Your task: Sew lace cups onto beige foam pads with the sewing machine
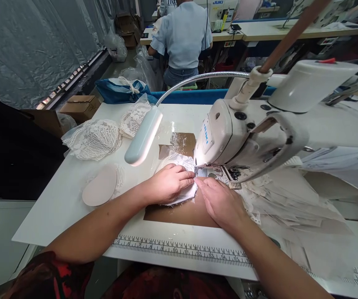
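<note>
At the centre of the frame the left hand [166, 182] lies flat, fingers extended and together, pressing a white lace piece [183, 195] onto the table [57, 203]; the right hand [220, 201] lies just beside it, palm down, fingers stretched toward the needle area under the sewing machine [228, 141]; neither hand grips anything, both only pin the cloth down. The lace piece sits just below the machine head, partly covered by the left hand; its long axis seems to run from lower left to upper right, its far end pointing in under the presser foot. To do this well, I judge, keep the fingertips clear of the needle; feed evenly with both palms; hold the edge straight. A lamp [144, 137] hangs left of the machine; more lace [93, 139] lies at upper left.
</note>
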A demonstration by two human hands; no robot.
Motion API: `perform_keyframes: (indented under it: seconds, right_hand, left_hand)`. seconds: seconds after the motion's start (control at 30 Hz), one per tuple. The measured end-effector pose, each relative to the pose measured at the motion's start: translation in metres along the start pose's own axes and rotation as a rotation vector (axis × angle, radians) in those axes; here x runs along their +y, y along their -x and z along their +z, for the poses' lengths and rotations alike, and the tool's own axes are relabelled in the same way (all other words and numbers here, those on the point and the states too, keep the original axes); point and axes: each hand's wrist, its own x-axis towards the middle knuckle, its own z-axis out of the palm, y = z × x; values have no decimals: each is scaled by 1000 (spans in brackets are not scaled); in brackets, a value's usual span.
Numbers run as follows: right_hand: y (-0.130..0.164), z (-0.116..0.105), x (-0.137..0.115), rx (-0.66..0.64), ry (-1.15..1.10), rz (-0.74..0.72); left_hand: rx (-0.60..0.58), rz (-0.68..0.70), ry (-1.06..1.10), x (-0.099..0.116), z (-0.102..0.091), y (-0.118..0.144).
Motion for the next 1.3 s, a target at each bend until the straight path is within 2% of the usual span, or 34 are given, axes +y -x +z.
perform_keyframes:
  seconds: [0.23,0.67,0.93,1.13,1.3]
  right_hand:
    - [1,-3,1,-58,-41,4]
    - [-6,-6,-1,-91,-55,95]
    - [-2,-5,5,-26,-201,174]
    - [-1,-3,2,-14,-83,14]
    - [2,4,5,96,-143,34]
  left_hand:
    - [71,-39,30,4,2,-1]
    - [112,-153,-15,-2,8,-1]
    - [72,6,5,-1,0,7]
    - [55,80,9,-4,2,8]
    - [70,83,29,-8,3,9]
